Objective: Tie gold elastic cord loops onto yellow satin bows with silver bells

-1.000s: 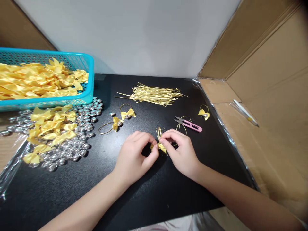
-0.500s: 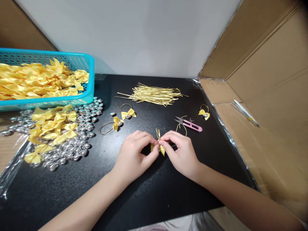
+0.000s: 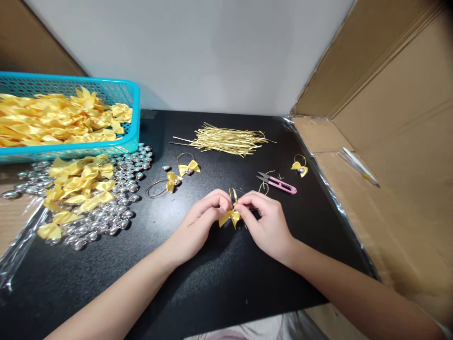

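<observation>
A yellow ribbon bow [image 3: 230, 218] with a gold cord looped above it is between my two hands, low over the black table. My left hand [image 3: 207, 219] pinches at the bow's upper left side. From the right, my right hand [image 3: 265, 222] closes its thumb and forefinger on the gold cord [image 3: 234, 194] just above the bow. The fingertips hide the spot where cord and bow meet. Beyond my right hand lie pink thread snips [image 3: 278, 182]. Finished-looking bows with cord loops and silver beads, one [image 3: 189, 167] behind my left hand and another [image 3: 300, 167] at the right, rest on the table.
A turquoise basket [image 3: 134, 113] full of yellow bows stands at the back left. Silver beads [image 3: 118, 219] and loose bows [image 3: 81, 182] are heaped before it. Gold cords [image 3: 230, 140] lie at the back. A white-handled tool [image 3: 360, 166] rests on cardboard at the right.
My left hand has shifted its pinch up and left, uncovering more of the bow. The cord loop beside the snips shows less, drawn in towards my right hand.
</observation>
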Action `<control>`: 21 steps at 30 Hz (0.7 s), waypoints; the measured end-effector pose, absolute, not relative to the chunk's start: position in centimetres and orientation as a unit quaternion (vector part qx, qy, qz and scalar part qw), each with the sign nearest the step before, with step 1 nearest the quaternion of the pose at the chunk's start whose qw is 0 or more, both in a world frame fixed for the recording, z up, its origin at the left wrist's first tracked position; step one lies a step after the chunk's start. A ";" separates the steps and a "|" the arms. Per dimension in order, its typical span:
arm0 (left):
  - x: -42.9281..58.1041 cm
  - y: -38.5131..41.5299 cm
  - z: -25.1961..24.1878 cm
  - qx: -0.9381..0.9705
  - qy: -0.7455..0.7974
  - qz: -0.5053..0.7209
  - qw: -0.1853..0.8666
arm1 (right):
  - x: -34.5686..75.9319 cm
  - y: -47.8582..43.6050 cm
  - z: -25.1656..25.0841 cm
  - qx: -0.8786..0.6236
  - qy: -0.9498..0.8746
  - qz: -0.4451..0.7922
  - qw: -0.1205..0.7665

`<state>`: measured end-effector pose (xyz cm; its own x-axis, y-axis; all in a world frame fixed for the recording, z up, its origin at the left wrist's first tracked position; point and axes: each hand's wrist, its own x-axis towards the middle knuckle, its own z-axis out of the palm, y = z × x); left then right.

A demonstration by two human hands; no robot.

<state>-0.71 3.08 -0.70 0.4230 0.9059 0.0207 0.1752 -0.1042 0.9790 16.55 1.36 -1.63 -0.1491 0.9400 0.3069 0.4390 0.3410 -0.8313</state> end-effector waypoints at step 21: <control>-1.0 2.9 -0.2 0.543 0.350 0.414 0.641 | 16.3 0.8 -1.5 -0.448 -0.724 0.316 0.418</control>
